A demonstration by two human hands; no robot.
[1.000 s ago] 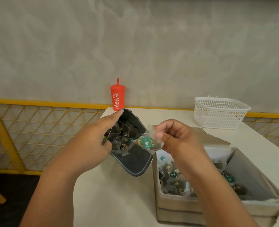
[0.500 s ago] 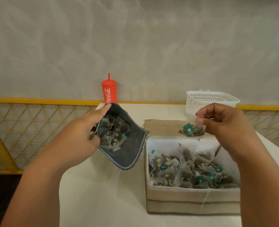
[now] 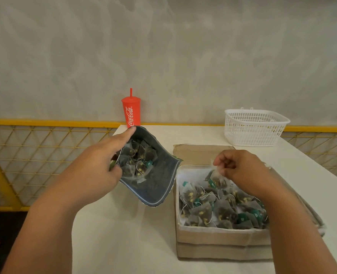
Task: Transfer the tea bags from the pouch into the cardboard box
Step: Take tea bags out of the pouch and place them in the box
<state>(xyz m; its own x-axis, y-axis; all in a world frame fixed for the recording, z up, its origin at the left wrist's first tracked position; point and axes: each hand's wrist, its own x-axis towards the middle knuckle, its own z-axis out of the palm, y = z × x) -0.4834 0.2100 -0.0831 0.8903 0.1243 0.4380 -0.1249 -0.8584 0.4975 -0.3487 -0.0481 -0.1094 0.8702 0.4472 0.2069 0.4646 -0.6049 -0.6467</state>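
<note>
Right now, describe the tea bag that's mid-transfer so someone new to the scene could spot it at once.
Find the open cardboard box on the right of the white table, heaped with tea bags. Over its far end the right hand pinches a single tea bag by its top. It alone hangs from a grip; the rest lie loose.

A: The cup?
B: Red, with white lettering. The basket is white, a fine grid.
A: And the pouch?
B: Dark grey inside. The tea bags are greyish mesh, dark with yellow flecks and green tags.
A: The box?
B: Tan cardboard with a white lining, on a white table. The railing is yellow, with a triangle lattice.
</note>
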